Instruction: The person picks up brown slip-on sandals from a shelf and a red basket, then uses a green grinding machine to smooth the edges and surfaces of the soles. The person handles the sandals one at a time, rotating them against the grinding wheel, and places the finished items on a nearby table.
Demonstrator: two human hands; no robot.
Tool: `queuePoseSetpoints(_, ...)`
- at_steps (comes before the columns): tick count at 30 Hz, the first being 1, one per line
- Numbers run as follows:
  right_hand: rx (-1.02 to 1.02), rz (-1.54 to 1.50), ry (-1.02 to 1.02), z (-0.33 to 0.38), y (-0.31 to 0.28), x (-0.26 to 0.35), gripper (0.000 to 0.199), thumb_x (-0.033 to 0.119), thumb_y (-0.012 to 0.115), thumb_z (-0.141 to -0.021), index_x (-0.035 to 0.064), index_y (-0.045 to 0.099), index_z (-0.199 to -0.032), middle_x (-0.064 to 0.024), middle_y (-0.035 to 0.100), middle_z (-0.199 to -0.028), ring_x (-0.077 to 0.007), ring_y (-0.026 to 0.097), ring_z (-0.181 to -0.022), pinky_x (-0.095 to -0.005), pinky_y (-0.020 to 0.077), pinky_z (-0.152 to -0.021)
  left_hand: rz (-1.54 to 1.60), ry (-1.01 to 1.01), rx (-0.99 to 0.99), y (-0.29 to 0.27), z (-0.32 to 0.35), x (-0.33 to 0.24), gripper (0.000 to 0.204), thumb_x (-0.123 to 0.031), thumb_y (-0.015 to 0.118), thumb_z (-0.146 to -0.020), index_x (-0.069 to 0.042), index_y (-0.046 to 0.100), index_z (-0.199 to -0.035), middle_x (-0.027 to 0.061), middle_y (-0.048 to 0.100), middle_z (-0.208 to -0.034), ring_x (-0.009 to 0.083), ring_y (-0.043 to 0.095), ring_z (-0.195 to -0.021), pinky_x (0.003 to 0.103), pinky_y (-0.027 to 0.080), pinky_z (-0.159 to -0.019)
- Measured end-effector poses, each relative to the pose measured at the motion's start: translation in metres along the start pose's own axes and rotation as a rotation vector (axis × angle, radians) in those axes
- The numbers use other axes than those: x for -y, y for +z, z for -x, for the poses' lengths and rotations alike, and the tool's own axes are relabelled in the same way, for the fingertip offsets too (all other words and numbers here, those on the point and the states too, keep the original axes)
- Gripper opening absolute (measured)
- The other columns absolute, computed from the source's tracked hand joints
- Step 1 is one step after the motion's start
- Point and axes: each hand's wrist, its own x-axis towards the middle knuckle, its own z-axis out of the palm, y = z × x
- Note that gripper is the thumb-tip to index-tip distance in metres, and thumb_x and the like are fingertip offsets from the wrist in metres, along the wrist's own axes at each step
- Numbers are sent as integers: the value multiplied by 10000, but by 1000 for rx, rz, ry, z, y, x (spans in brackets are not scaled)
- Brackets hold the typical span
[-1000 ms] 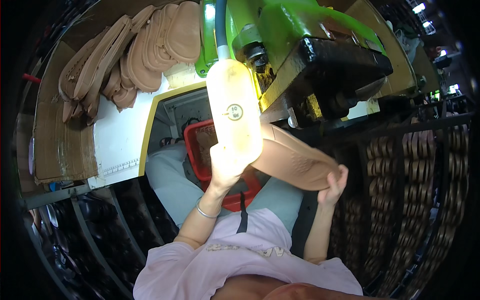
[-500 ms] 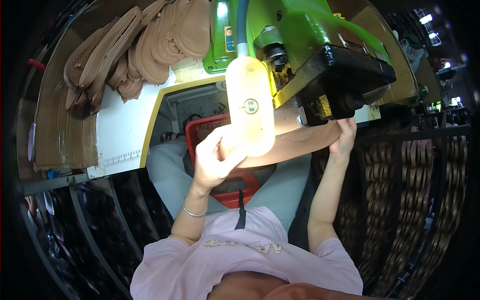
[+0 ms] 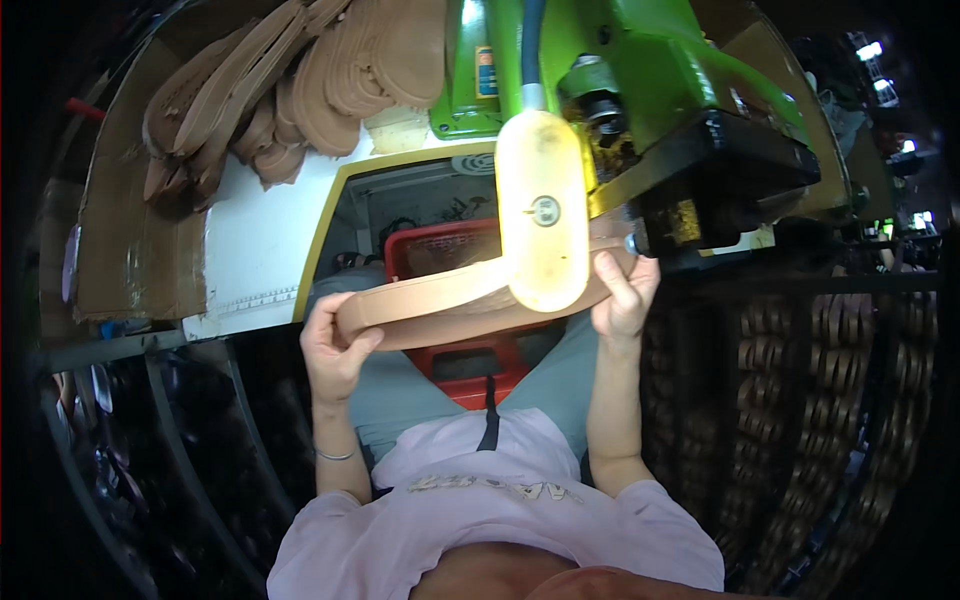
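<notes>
Sole position?

From here, under the lamp; left fingers and right fingers pinched around opposite ends.

Handling?

Probably light, springy, slightly grippy; hold by both end rims.

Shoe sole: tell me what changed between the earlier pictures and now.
The shoe sole has shifted left relative to the oval lamp. The left hand moved left and grips its left end; the right hand came left too, keeping hold. Lamp and green machine stayed put.
</notes>
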Motion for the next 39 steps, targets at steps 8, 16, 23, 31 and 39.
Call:
queuePoseSetpoints(8, -191, 117, -165, -49, -74, 47, 294, 36, 633, -854, -14, 523, -1122, -92, 597, -1064, -182, 574, -980, -299, 450, -889, -43, 213, 10, 115, -14, 14, 310, -11, 778, -695, 1, 573, -928, 98, 653, -860, 141, 639, -806, 286, 522, -728)
queuePoseSetpoints(16, -166, 120, -67, -78, -88, 70, 244, 59, 628, -870, 28, 529, -1091, -70, 592, -1038, -161, 568, -963, -290, 461, -857, 345, 135, 112, 154, -29, -2, 351, 7, 713, -752, 52, 566, -1068, 117, 631, -979, 158, 615, -924, 290, 492, -827)
queuePoseSetpoints(23, -119, 56, 40, -44, -58, 31, 250, 66, 616, -871, 39, 490, -1086, -76, 599, -1016, -158, 568, -938, -293, 457, -852, 250, 50, 150, 85, -35, -20, 335, -1, 654, -761, 51, 575, -1083, 104, 628, -1031, 154, 595, -948, 283, 464, -855)
queuePoseSetpoints(31, -87, -18, 50, 0, -5, -1, 318, 39, 658, -823, 32, 471, -1081, -72, 594, -1013, -123, 552, -929, -272, 441, -849, 231, -82, 61, 10, -36, -16, 431, -128, 664, -759, 50, 558, -1137, 99, 619, -1026, 157, 584, -943, 270, 442, -864)
queuePoseSetpoints(39, 106, 168, 58, 8, 24, -9, 297, -30, 684, -748, 7, 560, -1015, -77, 623, -991, -127, 582, -928, -272, 445, -858, 202, -262, 142, -31, 22, 37, 429, -115, 738, -746, -3, 544, -1111, 58, 591, -1042, 130, 560, -966, 268, 436, -876)
